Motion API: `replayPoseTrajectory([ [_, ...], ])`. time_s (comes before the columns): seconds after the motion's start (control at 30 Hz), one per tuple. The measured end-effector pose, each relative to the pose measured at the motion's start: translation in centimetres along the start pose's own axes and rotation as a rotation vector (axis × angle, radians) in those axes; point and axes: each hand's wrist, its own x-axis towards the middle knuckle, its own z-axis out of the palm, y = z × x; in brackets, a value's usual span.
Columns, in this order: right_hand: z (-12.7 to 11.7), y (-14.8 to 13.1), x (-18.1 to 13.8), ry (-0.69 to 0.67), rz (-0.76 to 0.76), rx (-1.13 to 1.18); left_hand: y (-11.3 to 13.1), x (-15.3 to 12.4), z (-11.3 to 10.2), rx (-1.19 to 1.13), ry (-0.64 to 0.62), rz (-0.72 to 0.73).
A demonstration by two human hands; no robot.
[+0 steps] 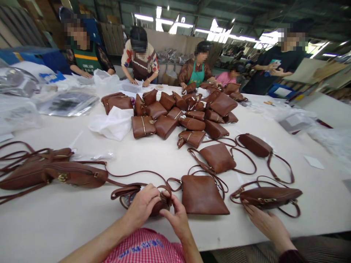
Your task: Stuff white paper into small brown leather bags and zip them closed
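Close in front of me, a small brown leather bag (160,208) sits at the table's near edge with its strap looped above it. My left hand (144,204) is closed over the bag's top, its fingertips partly hidden behind it. On the other side, my right hand (177,219) grips the bag's right end, with thumb and fingers bent around the edge and strap. Just right of my hands lies a flat brown shoulder bag (204,195). To the left, a longer brown bag with a gold clasp (75,174) rests on its side.
A neighbour's hand (267,223) touches a zipped brown bag (270,197) at right. Many brown bags (166,109) are heaped mid-table, beside white wrapping (113,122). Clear plastic sleeves (67,104) lie at left. Several people stand around the white table (90,223); loose straps trail across it.
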Motion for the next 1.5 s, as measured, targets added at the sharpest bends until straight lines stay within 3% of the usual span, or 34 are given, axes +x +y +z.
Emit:
replayPoseTrajectory([
  [0.17, 0.6, -0.2, 0.5, -0.120, -0.007, 0.169, 0.4, 0.0, 0.4, -0.041, -0.067, -0.033],
  [0.4, 0.8, 0.8, 0.6, -0.120, 0.026, 0.191, -0.1, 1.1, 1.3, -0.086, -0.167, -0.060],
  [0.5, 0.9, 1.4, 0.5, -0.068, 0.024, 0.165, 0.2, 1.8, 1.8, 0.034, -0.201, -0.079],
  [0.6, 1.0, 1.7, 0.7, -0.036, -0.005, 0.088, 1.3, 2.0, 2.0, 0.322, -0.215, -0.044],
  [0.7, 0.8, 1.6, 1.0, -0.007, -0.043, -0.026, 2.2, 1.8, 1.7, 0.532, -0.103, 0.039],
  [0.87, 0.7, 0.9, 1.0, -0.033, -0.072, -0.120, 1.4, 0.9, 0.7, 0.513, 0.132, 0.061],
  [1.1, 0.5, 0.2, 1.1, -0.096, -0.071, -0.094, 1.1, 0.4, -0.3, 0.492, 0.147, 0.016],
  [1.23, -0.2, 0.4, 1.0, -0.040, -0.026, -0.066, 0.5, -0.6, -3.0, 0.485, 0.245, 0.150],
  [1.3, -0.5, 0.5, 0.8, -0.032, 0.006, -0.058, -0.7, -1.4, -4.7, 0.437, 0.298, 0.143],
  [1.4, -0.9, 0.1, 0.5, -0.039, 0.028, -0.085, -2.8, -2.5, -6.2, 0.380, 0.133, 0.143],
  [1.5, -1.3, -0.9, 0.2, -0.040, -0.047, -0.181, -4.0, -2.6, -6.3, 0.422, -0.053, 0.227],
])
